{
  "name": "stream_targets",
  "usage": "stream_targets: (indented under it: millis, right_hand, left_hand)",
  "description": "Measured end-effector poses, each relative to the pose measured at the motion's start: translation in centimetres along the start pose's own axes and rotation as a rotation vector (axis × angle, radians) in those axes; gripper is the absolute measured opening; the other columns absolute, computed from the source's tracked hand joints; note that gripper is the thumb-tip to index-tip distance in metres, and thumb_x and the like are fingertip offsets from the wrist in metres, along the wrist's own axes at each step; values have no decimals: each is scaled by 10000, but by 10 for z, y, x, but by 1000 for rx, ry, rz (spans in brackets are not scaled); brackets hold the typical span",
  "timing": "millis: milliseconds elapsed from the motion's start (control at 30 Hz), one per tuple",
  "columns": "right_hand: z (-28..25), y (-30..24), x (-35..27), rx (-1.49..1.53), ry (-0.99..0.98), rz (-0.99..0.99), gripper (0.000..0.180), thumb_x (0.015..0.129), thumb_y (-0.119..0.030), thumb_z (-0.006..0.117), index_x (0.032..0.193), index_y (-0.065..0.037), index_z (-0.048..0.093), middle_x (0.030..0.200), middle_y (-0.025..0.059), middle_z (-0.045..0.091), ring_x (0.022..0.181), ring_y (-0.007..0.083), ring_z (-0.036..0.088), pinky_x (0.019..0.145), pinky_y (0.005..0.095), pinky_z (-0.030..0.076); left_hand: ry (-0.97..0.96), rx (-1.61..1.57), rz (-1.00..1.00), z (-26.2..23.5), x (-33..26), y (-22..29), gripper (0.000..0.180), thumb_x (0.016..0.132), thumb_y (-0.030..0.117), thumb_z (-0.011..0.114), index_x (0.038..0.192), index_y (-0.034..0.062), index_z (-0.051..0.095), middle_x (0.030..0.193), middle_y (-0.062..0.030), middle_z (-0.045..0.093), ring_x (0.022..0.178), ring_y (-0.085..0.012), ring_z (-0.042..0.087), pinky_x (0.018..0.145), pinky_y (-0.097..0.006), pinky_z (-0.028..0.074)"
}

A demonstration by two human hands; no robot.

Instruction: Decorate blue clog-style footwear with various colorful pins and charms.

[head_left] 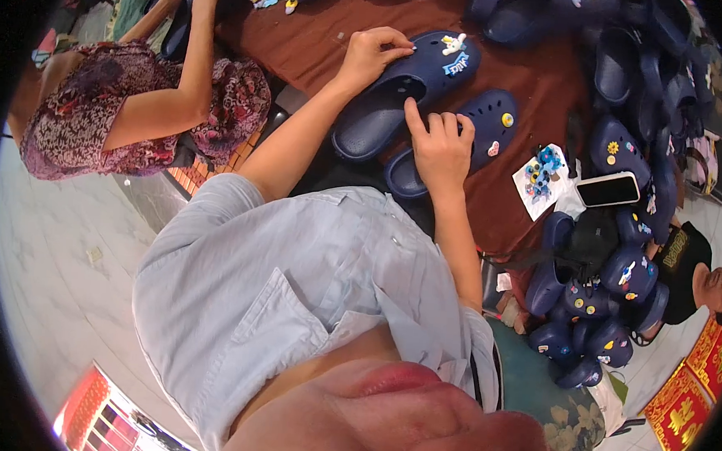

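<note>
Two navy clogs lie on the brown cloth before me. The farther clog (430,76) carries a white figure charm (454,43) and a light-blue charm (456,65) near its toe. At its upper's left edge, my left hand (368,60) pinches with thumb and forefinger; whatever is between the fingertips is too small to name. My right hand (443,148) reaches over the nearer clog (490,128), its index finger stretched toward the farther clog's side and the other fingers loosely bent. A round yellow charm (508,120) and a pink charm (493,149) sit on the nearer clog.
A white sheet with blue charms (542,175) lies to the right beside a phone (608,189). Many navy clogs (630,272) are piled along the right. Another person (151,108) works at the left; a second person (685,267) is at far right.
</note>
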State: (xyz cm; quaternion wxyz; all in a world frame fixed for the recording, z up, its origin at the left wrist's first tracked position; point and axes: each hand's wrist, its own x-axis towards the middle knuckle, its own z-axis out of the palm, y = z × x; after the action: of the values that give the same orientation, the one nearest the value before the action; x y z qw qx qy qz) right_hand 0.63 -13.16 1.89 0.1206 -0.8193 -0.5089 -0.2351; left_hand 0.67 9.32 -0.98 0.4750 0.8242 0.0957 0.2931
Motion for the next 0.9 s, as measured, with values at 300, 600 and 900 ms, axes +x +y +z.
stream_targets:
  millis: [300,600,900]
  right_hand:
    - [-5,2,0,27,-33,12,442,855,-179,550,1291,-189,623,788,32,566,817,210,576,887,412,428]
    - [-4,-1,0,9,68,22,430,844,-164,559,1266,-195,630,762,26,545,790,211,573,888,392,438]
    - [1,-1,-1,31,113,22,385,854,-169,564,1230,-201,642,747,23,555,788,218,584,897,403,454]
  left_hand:
    - [-200,202,220,-16,4,12,164,858,48,693,1009,-4,728,1051,-157,710,1021,-333,671,894,-393,525]
    - [-312,275,325,-25,18,30,111,861,20,669,958,-27,696,1023,-166,694,937,-355,655,813,-412,518]
    - [-372,356,291,-26,22,22,125,851,12,672,966,-23,707,1047,-138,699,1024,-324,632,877,-399,501]
